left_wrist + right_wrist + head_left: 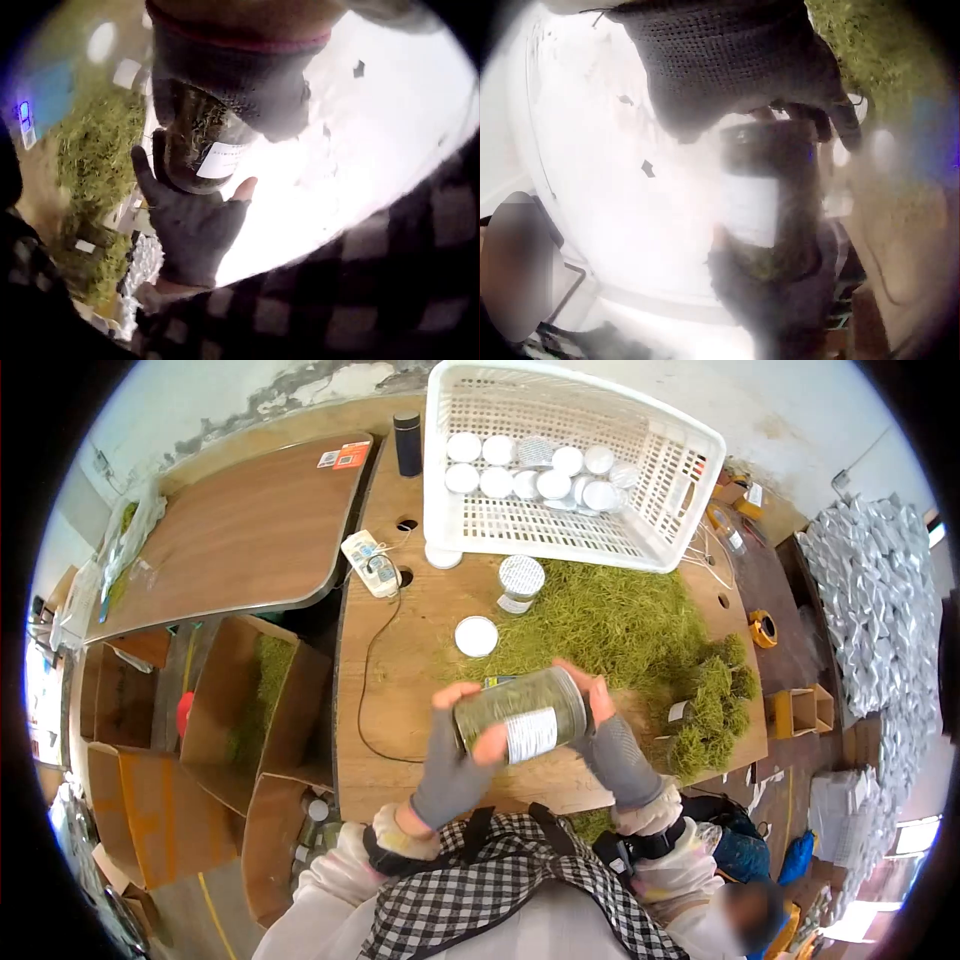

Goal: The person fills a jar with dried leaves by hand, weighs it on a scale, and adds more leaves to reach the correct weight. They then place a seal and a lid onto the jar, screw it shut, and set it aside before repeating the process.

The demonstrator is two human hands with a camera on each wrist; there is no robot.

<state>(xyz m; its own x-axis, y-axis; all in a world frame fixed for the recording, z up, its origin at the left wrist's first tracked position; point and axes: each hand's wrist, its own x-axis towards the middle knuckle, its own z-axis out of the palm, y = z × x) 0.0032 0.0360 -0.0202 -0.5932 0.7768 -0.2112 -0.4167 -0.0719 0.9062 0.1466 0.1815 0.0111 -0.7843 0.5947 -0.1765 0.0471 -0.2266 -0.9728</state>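
Observation:
A clear jar [518, 712] packed with green dried herb lies sideways between both hands, its white label [532, 735] facing the body. Around its left end the left hand [450, 765] grips, thumb across the front beside the label. At the other end the right hand [615, 750] holds the rim, fingers at the far side; its spread thumb and forefinger show in the left wrist view. Both hands wear grey fingerless gloves. Just beyond the jar are a white round lid [476, 637] and an upright jar [520, 582] with a speckled top. The right wrist view is blurred.
Loose green herb [620, 620] covers the table's right middle. Behind it stands a white basket [575, 545] holding several white lids. A power strip [371, 564] with a cord lies at left, near a black cylinder [407, 445]. Cardboard boxes [165, 810] stand left of the table.

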